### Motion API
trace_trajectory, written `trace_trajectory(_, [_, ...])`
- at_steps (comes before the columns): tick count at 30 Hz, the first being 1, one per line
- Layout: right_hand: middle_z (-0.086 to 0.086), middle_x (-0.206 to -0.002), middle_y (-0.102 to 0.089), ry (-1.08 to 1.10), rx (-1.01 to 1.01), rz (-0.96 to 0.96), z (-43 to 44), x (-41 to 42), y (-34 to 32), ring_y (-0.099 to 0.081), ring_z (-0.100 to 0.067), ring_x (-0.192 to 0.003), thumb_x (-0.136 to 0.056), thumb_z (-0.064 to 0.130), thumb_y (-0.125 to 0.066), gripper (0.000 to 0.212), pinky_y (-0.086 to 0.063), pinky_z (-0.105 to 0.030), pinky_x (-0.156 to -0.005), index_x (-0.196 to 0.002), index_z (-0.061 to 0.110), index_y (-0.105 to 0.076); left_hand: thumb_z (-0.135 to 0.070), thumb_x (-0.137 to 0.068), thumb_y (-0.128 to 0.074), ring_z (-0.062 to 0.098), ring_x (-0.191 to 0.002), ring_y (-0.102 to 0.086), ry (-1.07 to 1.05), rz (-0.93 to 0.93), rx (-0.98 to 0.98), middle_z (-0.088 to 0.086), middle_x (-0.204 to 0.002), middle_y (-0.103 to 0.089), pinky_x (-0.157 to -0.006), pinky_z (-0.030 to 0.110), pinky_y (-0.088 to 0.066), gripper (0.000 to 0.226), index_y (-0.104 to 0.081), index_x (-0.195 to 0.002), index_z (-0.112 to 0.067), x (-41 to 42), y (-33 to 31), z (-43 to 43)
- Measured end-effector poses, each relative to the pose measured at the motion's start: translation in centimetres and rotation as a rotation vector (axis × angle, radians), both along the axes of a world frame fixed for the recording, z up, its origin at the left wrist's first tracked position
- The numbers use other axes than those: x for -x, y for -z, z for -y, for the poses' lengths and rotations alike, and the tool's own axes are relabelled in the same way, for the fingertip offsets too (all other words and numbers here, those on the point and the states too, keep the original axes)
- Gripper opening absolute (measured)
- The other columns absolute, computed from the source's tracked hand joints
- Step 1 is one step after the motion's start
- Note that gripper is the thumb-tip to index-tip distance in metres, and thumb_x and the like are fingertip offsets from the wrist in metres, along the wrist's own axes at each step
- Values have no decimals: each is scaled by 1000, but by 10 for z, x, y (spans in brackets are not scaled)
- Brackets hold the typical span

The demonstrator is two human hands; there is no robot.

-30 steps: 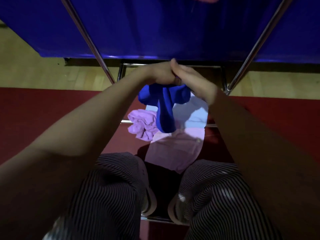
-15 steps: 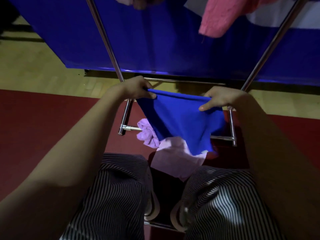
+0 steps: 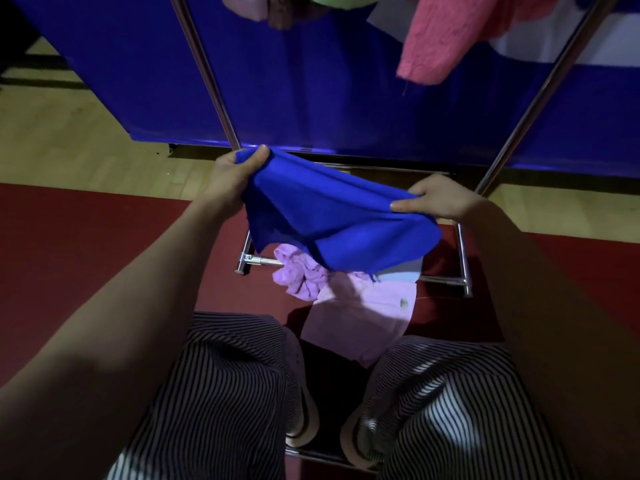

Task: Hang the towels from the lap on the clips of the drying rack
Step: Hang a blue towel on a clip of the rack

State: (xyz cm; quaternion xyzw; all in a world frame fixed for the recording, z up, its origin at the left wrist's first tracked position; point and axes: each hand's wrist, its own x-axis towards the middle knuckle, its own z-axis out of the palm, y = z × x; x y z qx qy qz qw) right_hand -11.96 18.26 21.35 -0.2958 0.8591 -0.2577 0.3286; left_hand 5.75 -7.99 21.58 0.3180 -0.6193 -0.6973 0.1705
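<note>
One blue towel (image 3: 339,223), held open for hanging; left hand (image 3: 225,180), right hand (image 3: 445,199): each grip pinching its top edge; next, likely: raise edge to a clip.

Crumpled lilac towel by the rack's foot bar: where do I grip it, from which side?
I'd pinch the raised folds of the crumpled lilac towel from above, on its left: it lies bunched, the blue towel overhangs its far side, and the pale pink towel abuts its right.
</note>
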Motion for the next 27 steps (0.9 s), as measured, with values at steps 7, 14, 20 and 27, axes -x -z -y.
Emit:
trace_trajectory(7, [-5,-62,-47,-18,29,0,-6,6,-3,-43,0,-45,-85,21,-67,23,-30,-10,-41,-68,7,-61,-22,-89,-62,5,-63,-63,-252,-19,-21,-11,-64,-69,-64,21,-50,6,-65,-85,-18,-8,12,17])
trace_trajectory(14, [1,-53,-51,271,369,94,-2,7,-19,-42,-1,-43,-84,27,-68,30,-34,-15,-43,-73,0,-62,-23,-91,-60,3,-64,-53,-403,-32,135,-9,-69,-59,-59,17,-43,15,-62,-76,-22,3,-4,8])
trace_trajectory(20, [10,-39,-55,438,516,149,24,2,-36,-49,0,-40,-84,17,-68,20,-40,-19,-47,-84,-3,-65,-18,-86,-64,2,-60,-48,-463,-148,305,-7,-65,-54,-61,23,-43,20,-57,-68,-23,35,-30,-24])
trace_trajectory(27, [-5,-66,-59,515,469,349,61,-24,-59,-57,-16,-62,-90,17,-60,25,-52,-24,-53,-104,-3,-65,-14,-82,-69,6,-63,-52,-74,-135,437,-7,-63,-59,-65,25,-45,6,-65,-77,-14,62,-40,-89])
